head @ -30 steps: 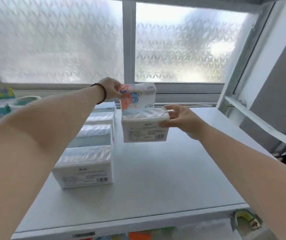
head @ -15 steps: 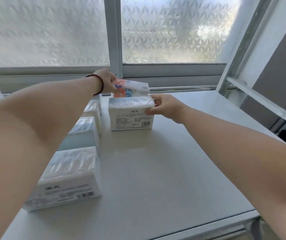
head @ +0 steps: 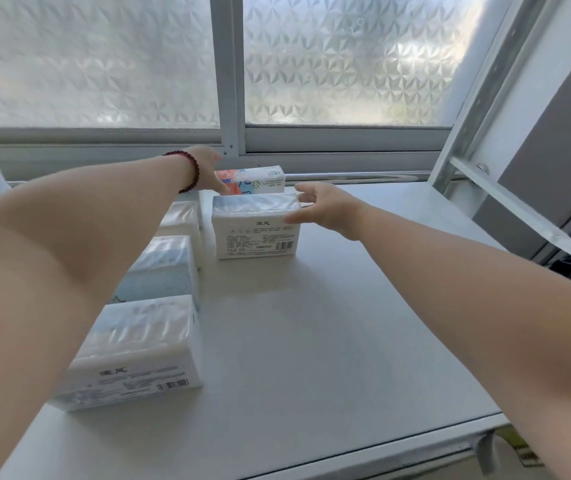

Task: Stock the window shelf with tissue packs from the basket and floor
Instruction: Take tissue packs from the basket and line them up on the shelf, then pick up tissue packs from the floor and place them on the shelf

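1. Lower left of the frame: a white tissue pack (head: 131, 351) lies on the grey shelf (head: 311, 341), first of a column running back (a pale blue pack (head: 159, 268) comes next).
2. Centre: another white pack (head: 255, 226) stands on the shelf — the right hand (head: 325, 206) touches its right end, fingers spread, not clasping.
3. Just behind it, the patterned pack (head: 252, 179) sits near the frosted window (head: 104, 64); the left hand (head: 207, 169) meets its left end — grip hidden, cannot tell.
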